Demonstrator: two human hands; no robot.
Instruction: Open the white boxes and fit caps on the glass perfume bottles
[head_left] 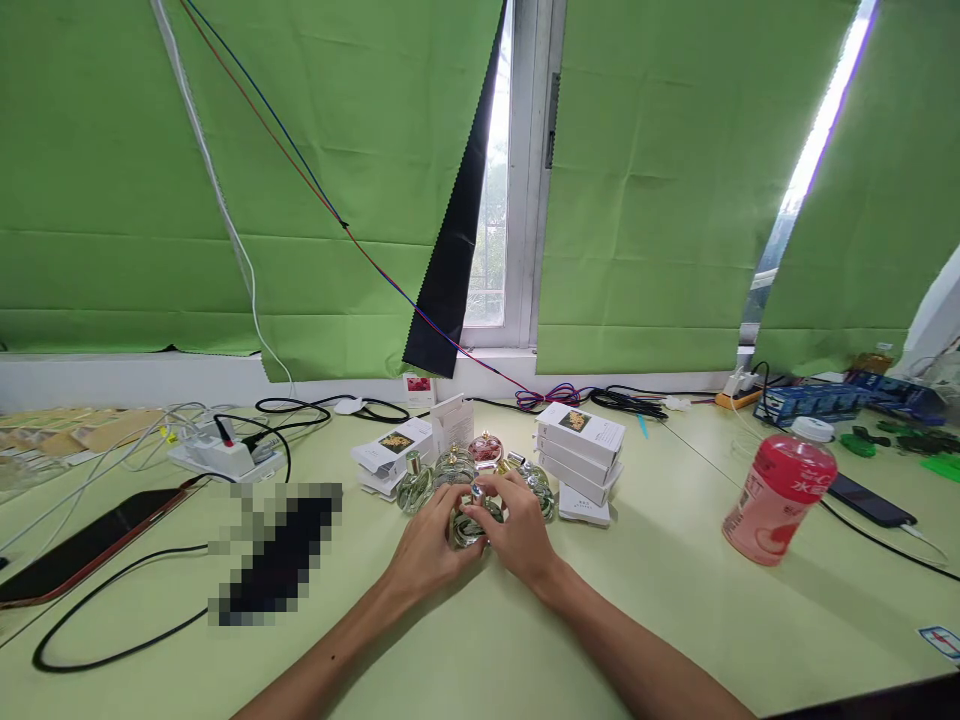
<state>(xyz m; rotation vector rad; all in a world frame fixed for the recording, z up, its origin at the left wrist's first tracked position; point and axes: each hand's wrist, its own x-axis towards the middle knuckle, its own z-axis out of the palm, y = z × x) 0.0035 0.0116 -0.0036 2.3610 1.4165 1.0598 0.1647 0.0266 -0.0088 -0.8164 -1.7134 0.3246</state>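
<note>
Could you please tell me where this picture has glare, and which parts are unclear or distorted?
Head view: daylight glares through the window; head view: mosaic blocks hide a dark thing on the table; head view: the pink bottle leans outward, probably from lens stretch; head view: the left hand and right hand look fairly sharp.

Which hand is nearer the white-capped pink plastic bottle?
Right. The right hand, at a clear glass flask, is left of the pink bottle; the left hand, across the flask, is farther left.
</note>
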